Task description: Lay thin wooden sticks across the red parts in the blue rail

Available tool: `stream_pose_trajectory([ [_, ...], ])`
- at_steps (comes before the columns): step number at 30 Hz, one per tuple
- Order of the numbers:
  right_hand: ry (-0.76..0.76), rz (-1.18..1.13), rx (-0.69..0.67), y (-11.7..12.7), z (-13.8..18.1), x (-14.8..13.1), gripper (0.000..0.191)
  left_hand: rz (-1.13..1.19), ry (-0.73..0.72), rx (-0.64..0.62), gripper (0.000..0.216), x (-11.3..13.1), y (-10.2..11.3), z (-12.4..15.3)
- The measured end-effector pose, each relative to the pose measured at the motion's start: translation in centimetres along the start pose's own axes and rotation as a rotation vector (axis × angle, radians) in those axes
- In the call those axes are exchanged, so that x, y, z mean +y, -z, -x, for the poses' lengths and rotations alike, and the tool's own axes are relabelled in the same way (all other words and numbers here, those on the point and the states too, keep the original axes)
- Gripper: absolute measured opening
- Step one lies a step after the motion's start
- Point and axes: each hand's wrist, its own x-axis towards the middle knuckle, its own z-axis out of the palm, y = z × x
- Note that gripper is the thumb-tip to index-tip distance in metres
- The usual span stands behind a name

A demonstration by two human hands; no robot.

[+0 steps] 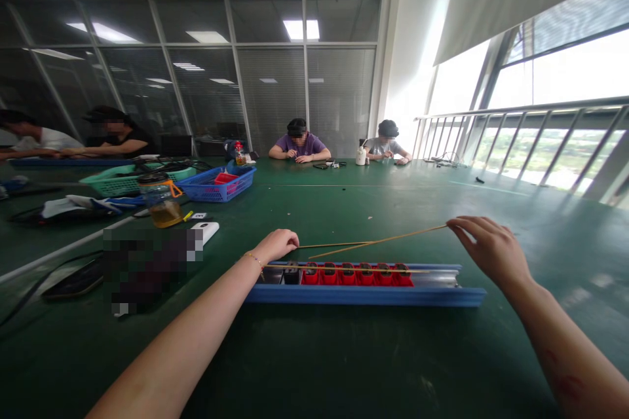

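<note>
My right hand (491, 249) is raised over the far right end of a long blue channel (366, 296). Its fingertips pinch one end of a thin tan stick (407, 235), which slopes down to the left. My left hand (279, 244) is closed at the channel's left end, by the end of a second thin stick (334, 246); the two sticks cross behind the channel. A third stick (422, 271) lies lengthwise over the channel. Inside the channel sits a row of several red blocks with black tops (347, 273), with a black block (291, 273) left of them.
Left on the green table (344, 360) are a blue basket (216, 191), a green basket (113, 178), a jar of amber liquid (161, 203) and a dark phone (73, 278). Several people sit around the far edges. A railing (521, 137) runs along the right.
</note>
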Motion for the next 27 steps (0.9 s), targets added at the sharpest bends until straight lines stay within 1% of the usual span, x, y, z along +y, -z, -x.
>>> stream_pose_trajectory([
  [2,-0.001,0.035,-0.010,-0.6,0.3,1.4,0.032,0.005,-0.005,0.001,0.017,-0.1,0.0,0.0],
  [5,0.016,0.064,-0.061,-1.8,0.7,2.9,0.032,0.010,-0.014,0.001,0.017,-0.3,-0.1,0.0],
  [7,0.040,0.069,-0.111,-2.6,0.6,3.2,0.031,0.012,-0.015,0.005,0.017,-0.3,-0.1,0.0],
  [9,0.072,0.065,-0.171,-3.2,0.2,2.9,0.029,0.013,-0.013,0.016,0.019,-0.3,-0.1,0.1],
  [12,0.119,0.055,-0.267,-4.0,-1.1,1.3,0.027,-0.005,-0.004,0.029,0.033,0.1,0.1,0.3],
  [15,0.170,0.034,-0.367,-4.8,-2.8,-1.2,0.025,-0.035,0.016,0.028,0.050,0.5,0.3,0.4],
  [17,0.187,-0.001,-0.459,-5.6,-3.9,-2.9,0.024,-0.043,0.025,0.023,0.053,0.6,0.4,0.4],
  [19,0.166,-0.046,-0.550,-6.5,-4.8,-4.4,0.024,-0.036,0.023,0.010,0.049,0.5,0.3,0.3],
  [21,0.169,-0.083,-0.595,-7.5,-5.3,-5.6,0.022,-0.019,0.016,-0.011,0.040,0.2,0.1,0.2],
  [24,0.171,-0.129,-0.627,-9.0,-5.5,-6.7,0.021,-0.004,0.003,-0.030,0.028,-0.2,-0.1,0.0],
  [27,0.147,-0.175,-0.642,-9.9,-5.3,-7.2,0.022,-0.009,-0.003,-0.022,0.021,-0.4,-0.2,0.0],
])
